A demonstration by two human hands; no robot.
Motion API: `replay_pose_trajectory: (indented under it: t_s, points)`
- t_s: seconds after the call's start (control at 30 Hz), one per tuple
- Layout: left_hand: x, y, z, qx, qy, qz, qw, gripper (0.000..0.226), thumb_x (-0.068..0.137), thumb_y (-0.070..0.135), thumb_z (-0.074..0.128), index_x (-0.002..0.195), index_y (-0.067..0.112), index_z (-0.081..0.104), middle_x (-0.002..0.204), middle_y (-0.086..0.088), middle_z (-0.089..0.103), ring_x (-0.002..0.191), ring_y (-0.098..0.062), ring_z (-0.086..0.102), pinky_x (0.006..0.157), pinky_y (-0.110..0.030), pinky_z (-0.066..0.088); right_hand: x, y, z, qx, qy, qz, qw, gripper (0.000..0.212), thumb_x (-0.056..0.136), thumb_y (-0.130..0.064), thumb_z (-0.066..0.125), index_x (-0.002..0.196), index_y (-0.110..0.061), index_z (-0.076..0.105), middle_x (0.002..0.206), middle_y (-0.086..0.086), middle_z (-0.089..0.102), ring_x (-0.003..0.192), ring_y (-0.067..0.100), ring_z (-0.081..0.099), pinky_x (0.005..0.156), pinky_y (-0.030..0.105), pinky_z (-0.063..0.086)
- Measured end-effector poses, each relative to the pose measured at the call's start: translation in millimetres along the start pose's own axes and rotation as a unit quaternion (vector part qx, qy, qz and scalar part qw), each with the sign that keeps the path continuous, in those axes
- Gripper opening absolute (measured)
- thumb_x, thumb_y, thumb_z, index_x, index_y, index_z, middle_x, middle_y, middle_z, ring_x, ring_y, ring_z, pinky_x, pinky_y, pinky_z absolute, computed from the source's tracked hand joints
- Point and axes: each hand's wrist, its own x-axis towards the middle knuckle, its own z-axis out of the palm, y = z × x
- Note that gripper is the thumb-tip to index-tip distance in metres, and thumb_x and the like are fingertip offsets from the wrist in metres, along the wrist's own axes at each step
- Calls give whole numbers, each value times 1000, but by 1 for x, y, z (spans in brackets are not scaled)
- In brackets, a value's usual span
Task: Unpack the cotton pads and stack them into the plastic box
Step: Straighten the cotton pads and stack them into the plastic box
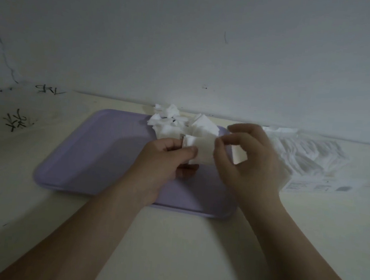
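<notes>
Heap of cotton pads (170, 123) on lilac tray (101, 154), packet (308, 162) just beside it.

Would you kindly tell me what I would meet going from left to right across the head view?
black scribbles → lavender tray → left hand, holding cotton pads → right hand, pinching those pads → opened pack

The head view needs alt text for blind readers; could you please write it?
The left hand grips a stack of cotton pads over a lilac tray while the right hand pinches one pad. More pads lie piled behind.
</notes>
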Motion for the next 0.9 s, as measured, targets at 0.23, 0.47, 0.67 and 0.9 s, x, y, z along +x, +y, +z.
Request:
replay_pose_trajectory:
  t_s: [0.23, 0.47, 0.67, 0.9]
  points:
    - [-3, 3, 3, -23, -16, 4, 1000, 8, 95, 3, 70, 95, 3, 77, 87, -12, 74, 81, -24, 71, 71, -31, 61, -3, 13, 8, -32, -44, -121, 991, 5, 85, -11, 85, 83, -14, 81, 80, 1, 68, 79, 25, 60, 82, 22, 45]
    - [-4, 3, 3, -19, -30, 5, 999, 16, 98, -1, 63, 94, 4, 78, 87, -14, 75, 81, -22, 73, 69, -30, 61, -3, 14, 9, -14, -66, -118, 991, 3, 86, -13, 83, 87, -15, 81, 82, 0, 69, 77, 25, 59, 72, 36, 50]
    - [-4, 3, 3, -21, -39, 2, 999, 20, 100, 0, 61, 95, 6, 79, 93, -17, 77, 84, -24, 73, 71, -32, 62, -3, 9, 7, 6, -101, -112, 988, 2, 88, -15, 80, 87, -17, 82, 81, -6, 64, 79, 12, 55, 75, 29, 48]
    - [-2, 4, 1, -17, -36, -8, 999, 23, 99, 20, 69, 112, 2, 76, 109, -19, 78, 99, -32, 76, 82, -37, 62, -5, 4, 4, 65, -168, -32, 983, 36, 80, -16, 56, 105, -21, 82, 89, -6, 67, 83, 10, 59, 78, 15, 45]
